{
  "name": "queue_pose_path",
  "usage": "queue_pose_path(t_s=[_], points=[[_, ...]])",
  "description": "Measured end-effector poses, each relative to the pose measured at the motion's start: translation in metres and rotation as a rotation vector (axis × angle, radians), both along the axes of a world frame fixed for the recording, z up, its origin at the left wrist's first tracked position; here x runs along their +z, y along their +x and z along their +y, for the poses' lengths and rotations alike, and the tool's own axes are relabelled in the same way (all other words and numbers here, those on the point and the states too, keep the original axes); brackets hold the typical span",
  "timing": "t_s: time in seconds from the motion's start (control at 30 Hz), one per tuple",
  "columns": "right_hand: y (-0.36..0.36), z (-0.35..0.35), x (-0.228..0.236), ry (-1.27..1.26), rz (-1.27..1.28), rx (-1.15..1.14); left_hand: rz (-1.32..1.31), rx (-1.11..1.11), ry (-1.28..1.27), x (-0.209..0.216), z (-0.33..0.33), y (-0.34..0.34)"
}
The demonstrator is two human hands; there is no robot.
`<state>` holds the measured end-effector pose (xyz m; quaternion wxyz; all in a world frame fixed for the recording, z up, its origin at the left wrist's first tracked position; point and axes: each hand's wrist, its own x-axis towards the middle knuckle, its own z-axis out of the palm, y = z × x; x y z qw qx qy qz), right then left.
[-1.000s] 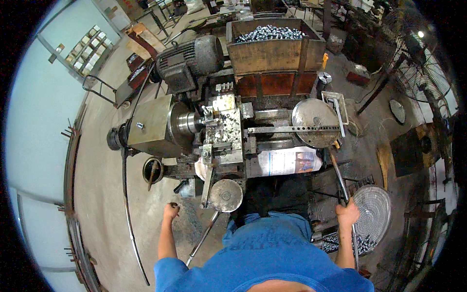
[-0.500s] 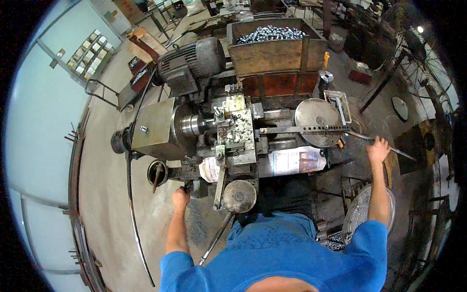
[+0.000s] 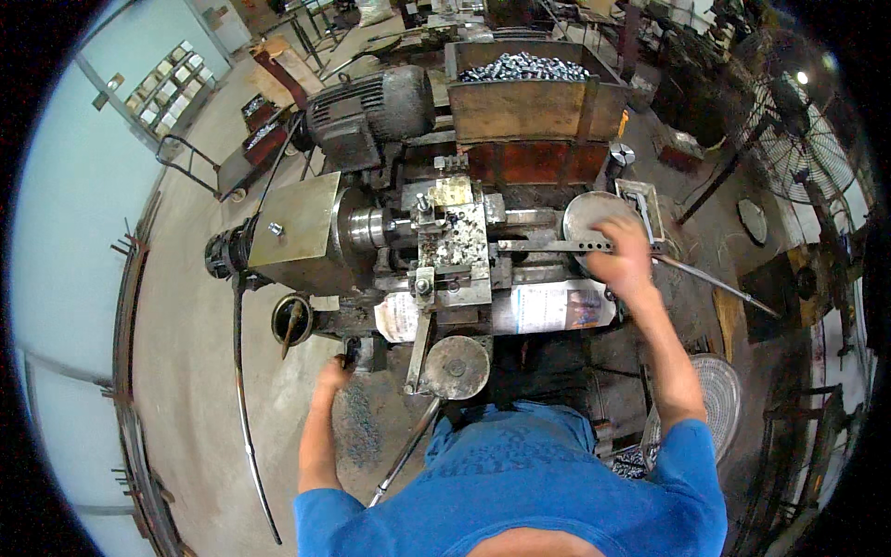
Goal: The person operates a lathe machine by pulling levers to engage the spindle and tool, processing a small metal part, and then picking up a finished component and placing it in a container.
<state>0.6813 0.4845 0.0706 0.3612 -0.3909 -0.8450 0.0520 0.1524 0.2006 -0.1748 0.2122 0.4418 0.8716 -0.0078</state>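
Observation:
A lathe-like metal machine stands before me, its greasy tool carriage [image 3: 457, 237] in the middle. My left hand [image 3: 332, 373] is closed around a small dark handle [image 3: 351, 349] at the machine's near left side. Somewhat blurred, my right hand [image 3: 624, 258] is over the round metal plate [image 3: 585, 215] at the right, thumb and fingers apart, with nothing visible in it. Beneath it runs a flat bar with holes [image 3: 548, 246]. A long metal rod lever [image 3: 719, 282] slants away to the right, apart from the hand. A second round plate [image 3: 456, 368] sits close to my body.
Behind the machine, a large bin [image 3: 538, 113] holds many small shiny metal parts. An electric motor [image 3: 371, 107] stands at the back left. To the right are a fan [image 3: 798, 139] and a perforated round basket [image 3: 710, 395]. A pot [image 3: 291, 320] with a brush-like stick hangs near my left hand.
My right hand has let go of the rod lever and moved left over the round plate. My left hand stays at the dark handle, and the view has shifted slightly.

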Motion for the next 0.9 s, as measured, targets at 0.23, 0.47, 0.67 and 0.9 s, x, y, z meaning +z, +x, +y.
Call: queue_pose_path(t_s=[0.23, 0.47, 0.67, 0.9], points=[[-0.213, -0.005, 0.029, 0.158, -0.280, 0.461, 0.230, 0.243, 0.718, 0.193, -0.046, -0.046], [-0.277, 0.011, -0.002, 0.031, -0.649, 0.388, 0.513, 0.490, 0.508, 0.174, -0.111, -0.002], [-0.288, 0.000, 0.006, 0.015, -0.683, 0.422, 0.460, 0.636, 0.346, 0.199, -0.095, 0.069], [-0.279, -0.002, 0.016, 0.113, -0.663, 0.384, 0.426, 0.578, 0.461, 0.196, -0.096, 0.075]])
